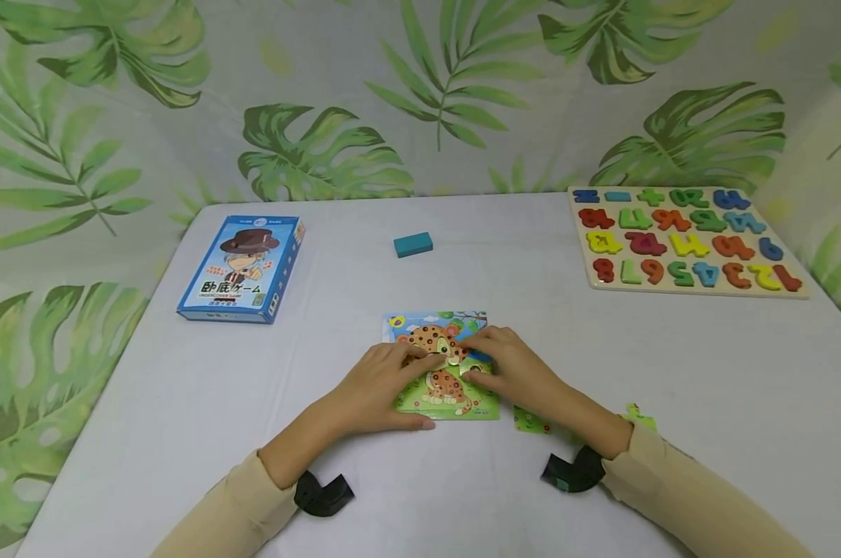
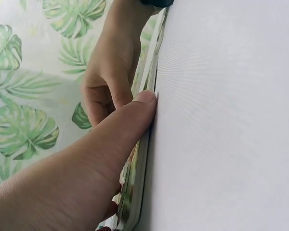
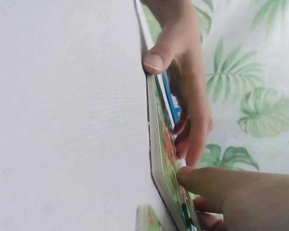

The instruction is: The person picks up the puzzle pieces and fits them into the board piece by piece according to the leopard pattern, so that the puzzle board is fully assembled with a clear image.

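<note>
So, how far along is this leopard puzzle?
Looks mostly done: the flat green-and-blue leopard jigsaw shows a nearly whole picture. In hand: left hand and right hand touch it. Apparently remaining: at least two loose green jigsaw pieces to its right.

Play spot, rm. type unclear: white table (image 1: 183, 395) w/ no. board (image 1: 685, 242) upper R, game box (image 1: 241, 270) on L, leafy print (image 1: 455, 77) up top.

Head camera above near side of leopard puzzle (image 1: 445, 389), facing forward-down, farthest off; left-wrist camera low, close, left of puzzle, facing across it; right-wrist camera mirrors from right; wrist views share puzzle's near edge.
</note>
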### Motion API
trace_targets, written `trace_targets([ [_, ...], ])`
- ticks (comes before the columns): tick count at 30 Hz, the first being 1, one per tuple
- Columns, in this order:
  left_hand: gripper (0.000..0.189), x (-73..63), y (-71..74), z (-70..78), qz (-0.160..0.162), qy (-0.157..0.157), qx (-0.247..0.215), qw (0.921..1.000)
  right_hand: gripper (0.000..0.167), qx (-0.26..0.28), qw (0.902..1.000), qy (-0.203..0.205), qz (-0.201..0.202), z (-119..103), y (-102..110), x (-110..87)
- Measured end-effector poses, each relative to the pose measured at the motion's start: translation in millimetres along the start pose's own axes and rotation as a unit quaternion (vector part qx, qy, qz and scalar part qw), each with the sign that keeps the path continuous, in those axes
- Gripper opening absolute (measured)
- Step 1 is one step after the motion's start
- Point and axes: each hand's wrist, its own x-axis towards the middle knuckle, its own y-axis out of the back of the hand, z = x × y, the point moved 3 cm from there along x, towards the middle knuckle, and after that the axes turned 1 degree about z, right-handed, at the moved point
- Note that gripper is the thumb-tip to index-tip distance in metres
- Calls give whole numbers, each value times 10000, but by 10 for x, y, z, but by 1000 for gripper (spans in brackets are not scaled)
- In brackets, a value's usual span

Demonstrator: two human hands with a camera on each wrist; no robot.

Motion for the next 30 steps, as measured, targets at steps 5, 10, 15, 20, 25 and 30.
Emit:
trace_targets([
  [5, 81, 32, -8, -7, -34, -38, 156, 9999, 41, -158, 9998, 149, 38, 10, -44, 50],
  [10, 80, 40, 9, 13, -155, -20, 272, 9995, 41, -177, 9997, 176, 20, 19, -47, 82],
  [15, 80, 58, 33, 37, -276, 79, 219, 9993, 47, -482, 9984, 7, -286, -11, -19, 82],
  [20, 80, 66, 49, 56, -368, 186, 200, 9990, 59, -701, 9943, -131, -788, -36, -4, 34],
  [25, 81, 58, 30, 57, -410, 251, 222, 9986, 72, -416, 9935, -89, -1052, -4, 8, -50],
  [30, 86, 31, 18, 36, -233, 208, 79, 9995, 79, 496, 9945, -354, -849, 20, 115, -153],
])
